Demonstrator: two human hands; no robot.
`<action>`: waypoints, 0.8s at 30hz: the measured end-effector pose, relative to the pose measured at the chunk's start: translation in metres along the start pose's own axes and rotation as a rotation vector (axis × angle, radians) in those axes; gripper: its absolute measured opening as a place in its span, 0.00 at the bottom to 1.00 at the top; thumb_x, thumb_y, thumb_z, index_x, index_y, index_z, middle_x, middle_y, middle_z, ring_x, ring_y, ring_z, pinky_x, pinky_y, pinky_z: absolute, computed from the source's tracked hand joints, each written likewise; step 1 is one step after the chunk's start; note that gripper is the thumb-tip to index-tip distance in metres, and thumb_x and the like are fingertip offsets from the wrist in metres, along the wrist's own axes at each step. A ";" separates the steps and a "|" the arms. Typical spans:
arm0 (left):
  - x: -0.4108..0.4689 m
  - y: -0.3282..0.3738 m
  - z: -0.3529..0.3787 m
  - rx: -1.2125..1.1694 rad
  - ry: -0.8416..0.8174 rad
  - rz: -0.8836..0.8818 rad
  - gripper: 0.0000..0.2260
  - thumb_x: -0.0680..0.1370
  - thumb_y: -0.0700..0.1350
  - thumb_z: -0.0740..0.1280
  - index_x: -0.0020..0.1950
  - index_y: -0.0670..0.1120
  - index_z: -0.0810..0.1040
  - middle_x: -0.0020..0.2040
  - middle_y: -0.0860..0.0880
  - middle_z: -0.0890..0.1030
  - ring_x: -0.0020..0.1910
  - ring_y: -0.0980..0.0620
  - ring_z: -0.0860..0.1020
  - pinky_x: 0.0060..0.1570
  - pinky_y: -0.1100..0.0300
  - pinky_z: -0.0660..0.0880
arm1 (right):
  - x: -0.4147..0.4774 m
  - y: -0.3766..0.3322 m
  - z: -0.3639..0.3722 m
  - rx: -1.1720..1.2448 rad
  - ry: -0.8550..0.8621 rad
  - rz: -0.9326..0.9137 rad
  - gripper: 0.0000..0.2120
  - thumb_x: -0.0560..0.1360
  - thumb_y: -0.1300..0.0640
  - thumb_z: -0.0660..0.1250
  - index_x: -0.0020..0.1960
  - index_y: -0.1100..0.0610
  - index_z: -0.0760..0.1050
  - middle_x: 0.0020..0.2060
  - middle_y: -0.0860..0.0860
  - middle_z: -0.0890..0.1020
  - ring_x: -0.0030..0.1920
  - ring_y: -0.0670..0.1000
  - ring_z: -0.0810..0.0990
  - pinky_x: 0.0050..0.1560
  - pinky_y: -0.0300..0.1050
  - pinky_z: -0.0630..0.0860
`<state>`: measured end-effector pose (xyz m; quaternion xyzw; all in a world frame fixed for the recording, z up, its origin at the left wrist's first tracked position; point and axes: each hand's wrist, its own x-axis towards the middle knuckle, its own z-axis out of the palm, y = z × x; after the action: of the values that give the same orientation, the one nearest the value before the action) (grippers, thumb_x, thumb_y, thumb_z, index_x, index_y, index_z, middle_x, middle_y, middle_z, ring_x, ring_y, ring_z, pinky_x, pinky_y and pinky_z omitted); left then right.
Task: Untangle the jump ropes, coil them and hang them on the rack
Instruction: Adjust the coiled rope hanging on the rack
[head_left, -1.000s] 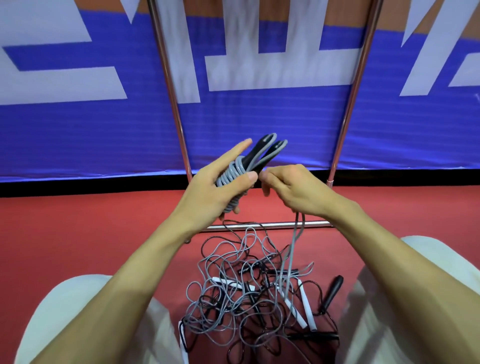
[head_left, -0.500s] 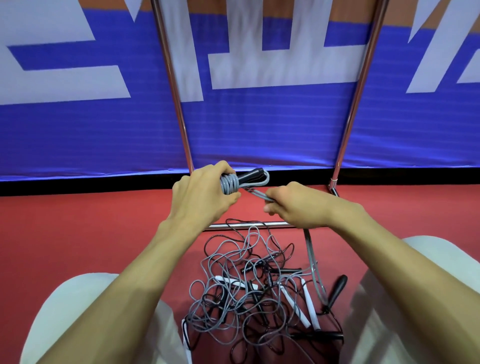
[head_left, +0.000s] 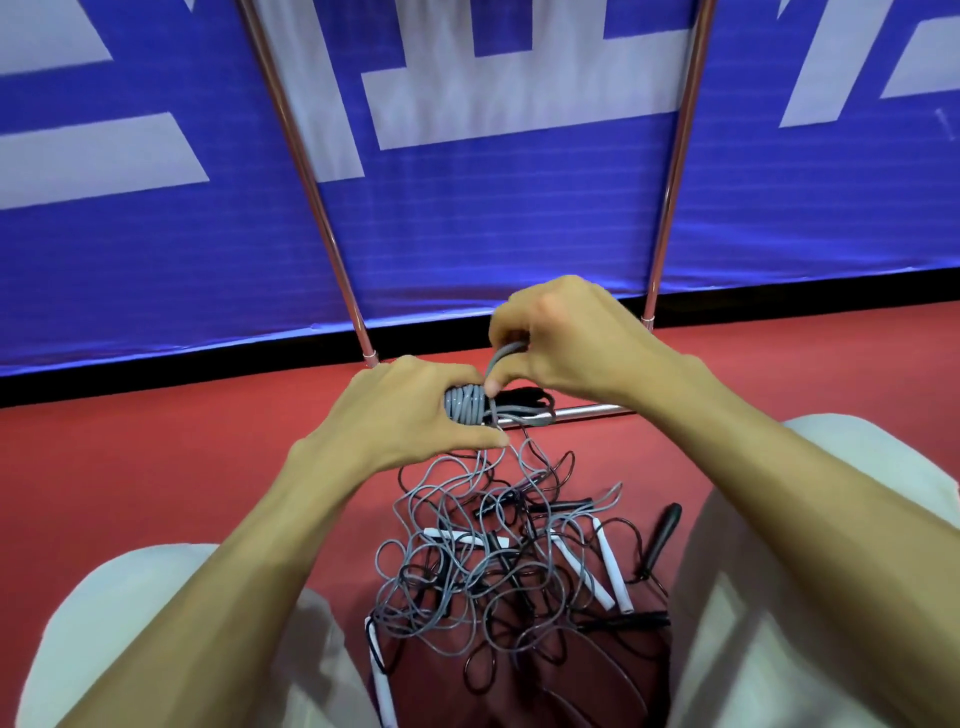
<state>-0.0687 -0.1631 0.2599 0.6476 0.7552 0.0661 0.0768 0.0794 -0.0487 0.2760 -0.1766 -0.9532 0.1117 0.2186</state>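
Left hand (head_left: 410, 410): clenched round the coiled grey jump rope (head_left: 465, 402), held just above the rack's bottom bar.
Right hand (head_left: 566, 332): a loop of the same rope's grey cord is pinched just above the coil.
Pile: a tangled pile of grey and black jump ropes (head_left: 509, 561) is spread on the red floor (head_left: 156, 467) between the knees.
Rack: the chrome tube rack (head_left: 670, 171) is stood against the banner.
Writing: large white strokes are printed on the blue banner (head_left: 519, 218); they cannot be read.
Edges: the floor is bounded by the banner's black lower strip.

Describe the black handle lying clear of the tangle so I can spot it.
Start at the rope tangle on the red floor. At its right edge, beyond two white handles, lies one black handle, slanted, alone beside the right leg.
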 end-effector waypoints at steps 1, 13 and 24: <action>-0.001 0.002 -0.002 -0.028 0.005 0.007 0.20 0.66 0.73 0.67 0.48 0.61 0.78 0.24 0.56 0.72 0.30 0.57 0.73 0.40 0.56 0.74 | 0.000 0.003 0.000 0.023 0.008 0.037 0.18 0.61 0.39 0.75 0.39 0.53 0.81 0.31 0.47 0.78 0.34 0.51 0.73 0.34 0.45 0.69; -0.019 -0.007 -0.029 -0.768 0.092 0.129 0.04 0.75 0.46 0.72 0.42 0.48 0.81 0.31 0.47 0.78 0.27 0.54 0.72 0.25 0.66 0.67 | 0.004 0.012 0.005 -0.035 -0.099 0.040 0.04 0.76 0.61 0.59 0.48 0.54 0.71 0.38 0.45 0.75 0.42 0.57 0.74 0.35 0.48 0.64; -0.006 -0.017 -0.022 -0.896 0.365 -0.032 0.10 0.70 0.56 0.69 0.50 0.59 0.81 0.36 0.47 0.79 0.33 0.51 0.75 0.37 0.47 0.77 | 0.005 0.006 0.019 0.004 -0.299 0.138 0.08 0.80 0.50 0.58 0.44 0.51 0.72 0.31 0.46 0.74 0.36 0.55 0.75 0.41 0.49 0.72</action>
<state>-0.0891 -0.1714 0.2783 0.5168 0.6636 0.4962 0.2152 0.0678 -0.0433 0.2591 -0.2224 -0.9605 0.1535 0.0665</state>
